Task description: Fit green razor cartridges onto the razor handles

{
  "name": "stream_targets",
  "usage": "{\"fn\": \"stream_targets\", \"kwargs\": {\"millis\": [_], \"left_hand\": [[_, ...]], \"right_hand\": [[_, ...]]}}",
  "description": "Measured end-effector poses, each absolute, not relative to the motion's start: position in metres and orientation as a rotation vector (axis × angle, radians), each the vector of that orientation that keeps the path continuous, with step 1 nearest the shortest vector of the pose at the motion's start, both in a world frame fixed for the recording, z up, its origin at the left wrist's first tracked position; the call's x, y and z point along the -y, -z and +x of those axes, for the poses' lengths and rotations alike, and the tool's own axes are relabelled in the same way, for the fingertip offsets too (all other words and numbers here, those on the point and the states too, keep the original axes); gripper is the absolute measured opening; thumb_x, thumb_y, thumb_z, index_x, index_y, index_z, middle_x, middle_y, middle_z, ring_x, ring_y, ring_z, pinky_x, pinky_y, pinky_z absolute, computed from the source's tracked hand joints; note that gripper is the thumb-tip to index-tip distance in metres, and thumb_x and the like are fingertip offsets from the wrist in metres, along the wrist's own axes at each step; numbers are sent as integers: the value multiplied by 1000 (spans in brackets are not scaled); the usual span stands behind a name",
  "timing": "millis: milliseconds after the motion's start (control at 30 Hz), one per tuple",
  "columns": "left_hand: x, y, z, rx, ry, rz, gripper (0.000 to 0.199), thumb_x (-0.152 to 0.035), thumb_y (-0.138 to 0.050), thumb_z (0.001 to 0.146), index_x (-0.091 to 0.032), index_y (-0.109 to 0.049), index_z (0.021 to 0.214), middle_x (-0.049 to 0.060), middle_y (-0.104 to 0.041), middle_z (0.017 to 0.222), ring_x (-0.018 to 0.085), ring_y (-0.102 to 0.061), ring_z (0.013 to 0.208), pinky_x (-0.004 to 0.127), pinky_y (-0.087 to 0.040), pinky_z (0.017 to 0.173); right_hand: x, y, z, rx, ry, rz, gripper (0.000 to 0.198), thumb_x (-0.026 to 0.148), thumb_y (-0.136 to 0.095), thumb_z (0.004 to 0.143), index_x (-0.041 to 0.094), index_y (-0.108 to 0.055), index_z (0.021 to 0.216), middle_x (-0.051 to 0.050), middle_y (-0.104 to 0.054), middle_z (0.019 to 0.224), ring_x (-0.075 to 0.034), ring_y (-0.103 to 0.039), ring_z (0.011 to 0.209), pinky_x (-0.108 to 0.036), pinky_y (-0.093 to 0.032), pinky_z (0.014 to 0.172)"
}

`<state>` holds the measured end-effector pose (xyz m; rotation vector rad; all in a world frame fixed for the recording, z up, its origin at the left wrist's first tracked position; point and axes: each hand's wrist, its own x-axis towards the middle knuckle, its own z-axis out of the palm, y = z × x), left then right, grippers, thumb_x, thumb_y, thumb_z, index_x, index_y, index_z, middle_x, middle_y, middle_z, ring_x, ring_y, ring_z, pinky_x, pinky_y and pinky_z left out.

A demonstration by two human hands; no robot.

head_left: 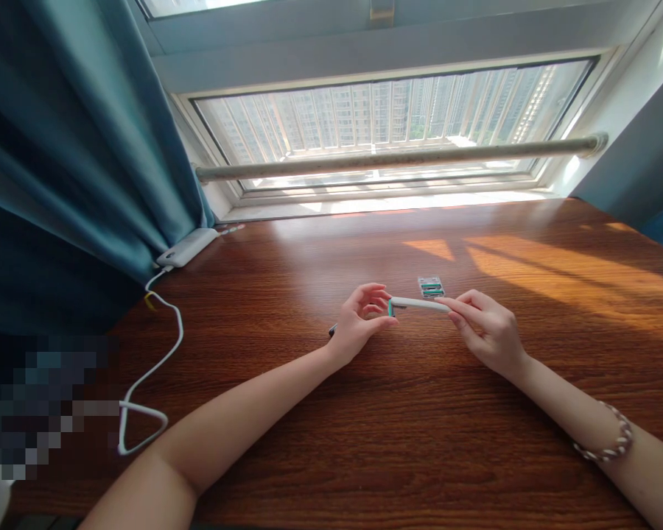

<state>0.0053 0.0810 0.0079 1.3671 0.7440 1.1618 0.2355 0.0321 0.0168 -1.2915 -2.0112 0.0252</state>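
A razor (420, 302) with a white handle and a teal-edged head is held level above the wooden table, between both hands. The thumb and fingertips of my left hand (361, 324) pinch the head end. My right hand (489, 331) grips the far end of the handle between thumb and fingers. Just behind the razor lies a clear plastic case (432, 286) with teal-striped razor cartridges in it. A small dark object (332, 330) shows partly behind my left wrist; its kind is hidden.
On the left, a white power strip (188, 249) lies by the blue curtain (104, 132), its white cable (180, 331) looping across the table (365, 456). A window with a horizontal rail (398, 158) borders the back edge. Sunlight falls across the right side.
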Motion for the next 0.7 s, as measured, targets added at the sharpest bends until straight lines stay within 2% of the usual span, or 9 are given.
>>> {"fn": "stream_targets", "kwargs": {"millis": [133, 367, 700], "left_hand": [[-83, -9, 5, -745, -1166, 1288, 46, -15, -71, 58, -20, -53, 99, 2, -58, 91, 12, -54, 79, 25, -42, 71], [-87, -6, 6, -755, -1189, 1166, 42, -15, -69, 59, -19, -54, 98, 2, -57, 93, 10, -52, 76, 22, -41, 67], [-84, -9, 7, -751, -1138, 1183, 43, -13, -69, 59, -20, -53, 98, 2, -56, 94, 9, -51, 75, 21, -42, 66]], "right_hand": [[-34, -13, 237, 2031, -96, -1255, 31, 24, -48, 81, 25, -59, 110, -3, -55, 80, -10, -50, 61, -23, -41, 59], [-39, -7, 238, 1915, -12, -1391, 28, 27, -49, 81, 25, -61, 106, -3, -55, 78, -12, -52, 64, -24, -42, 61], [-38, -7, 236, 2003, -197, -1317, 28, 27, -46, 83, 24, -60, 107, -2, -52, 74, -9, -46, 54, -22, -40, 53]]}}
